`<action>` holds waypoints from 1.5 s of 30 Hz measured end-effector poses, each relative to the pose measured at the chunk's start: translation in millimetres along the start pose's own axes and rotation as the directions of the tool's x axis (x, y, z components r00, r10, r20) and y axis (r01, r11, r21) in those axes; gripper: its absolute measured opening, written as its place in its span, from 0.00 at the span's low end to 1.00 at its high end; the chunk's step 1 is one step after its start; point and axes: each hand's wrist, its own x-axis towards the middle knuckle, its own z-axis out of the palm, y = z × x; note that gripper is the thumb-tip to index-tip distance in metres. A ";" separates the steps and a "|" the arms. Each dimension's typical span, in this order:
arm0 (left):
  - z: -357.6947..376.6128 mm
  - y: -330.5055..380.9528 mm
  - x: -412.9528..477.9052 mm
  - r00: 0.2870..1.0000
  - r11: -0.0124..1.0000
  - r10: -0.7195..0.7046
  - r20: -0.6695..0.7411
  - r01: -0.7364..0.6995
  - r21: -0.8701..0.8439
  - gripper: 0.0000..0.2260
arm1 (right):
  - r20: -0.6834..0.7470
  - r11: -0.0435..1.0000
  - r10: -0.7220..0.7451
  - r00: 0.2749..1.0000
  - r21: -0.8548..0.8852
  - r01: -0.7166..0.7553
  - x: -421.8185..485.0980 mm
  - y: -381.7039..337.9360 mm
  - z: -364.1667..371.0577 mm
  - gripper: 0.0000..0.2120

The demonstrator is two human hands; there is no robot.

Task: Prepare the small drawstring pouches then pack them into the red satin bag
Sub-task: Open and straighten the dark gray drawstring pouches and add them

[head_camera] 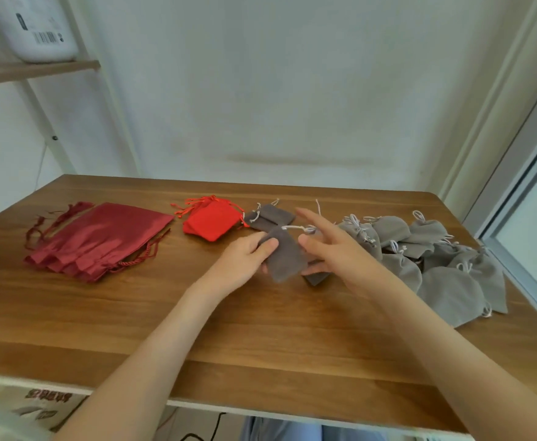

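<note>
On the wooden table (pixel 260 329) the work seemed to be at the preparing step, and the packing had not begun. The largest group, a loose pile of light grey pouches (pixel 445 265), lay at the right side, near the right forearm. The red satin bag (pixel 98 240) lay flat at the far left on top of a stack of similar bags, well apart from both hands, and nothing was seen going into it. Between them, at the back, were a few small red pouches (pixel 210 222) and, just beside those, small dark grey pouches (pixel 270 216).

The left hand (pixel 244 262) pinched one small grey pouch (pixel 286 259) at its left edge, thumb on top, and held it just above the table. The right hand (pixel 333 249) was at the right edge of this pouch. Most of its fingers were stretched out, and I cannot tell if it gripped the cloth. The white cord (pixel 295 229) at the pouch mouth lay loose, between the two thumbs.

In my judgement, the next move calls for catching this thin cord and pulling it while the left hand keeps the pouch steady.
</note>
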 end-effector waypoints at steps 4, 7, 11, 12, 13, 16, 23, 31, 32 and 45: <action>9.4 -14.9 -2.0 0.998 0.971 0.059 0.007 -0.059 0.231 0.12 | -0.038 0.959 -0.089 0.995 -0.273 0.075 1.4 15.1 5.3 0.12; 9.3 -17.3 -1.0 1.000 0.993 -0.013 -0.021 0.015 0.114 0.13 | -0.131 0.920 -0.130 0.983 -0.385 0.070 4.7 32.4 11.1 0.08; 8.3 -21.7 4.5 0.999 0.999 -0.031 -0.027 0.030 -0.043 0.11 | -0.209 0.921 -0.140 0.968 -0.387 0.049 12.9 35.2 5.9 0.05; 8.0 -21.7 6.1 1.000 0.996 -0.025 -0.014 0.024 -0.081 0.07 | -0.213 0.923 -0.141 0.967 -0.381 0.051 14.5 36.3 5.0 0.05; 7.3 -21.5 7.4 1.000 0.995 -0.023 -0.009 0.022 -0.099 0.07 | -0.209 0.923 -0.143 0.967 -0.381 0.054 15.0 37.2 5.4 0.04; 5.4 -23.5 8.2 0.997 0.989 -0.031 -0.064 0.021 -0.148 0.08 | -0.245 0.922 -0.151 0.958 -0.384 0.047 15.1 40.3 6.3 0.06; 6.6 -22.4 5.0 0.981 0.940 0.114 -0.159 -0.054 0.338 0.06 | -0.415 0.837 -0.304 0.857 -0.547 0.032 10.7 42.6 -6.1 0.10; 16.5 -25.1 3.2 0.922 0.824 0.365 -0.131 -0.254 0.507 0.12 | -0.259 0.662 -0.578 0.774 -0.704 0.258 9.1 46.0 -6.2 0.05; 17.6 -23.5 2.5 0.915 0.817 0.386 -0.119 -0.279 0.505 0.13 | -0.222 0.695 -0.548 0.807 -0.657 0.291 8.6 42.3 -2.0 0.06; 19.7 -17.4 -2.7 0.918 0.912 0.358 -0.169 -0.305 0.275 0.06 | -0.012 0.967 -0.177 0.984 -0.187 0.172 12.4 40.9 22.4 0.04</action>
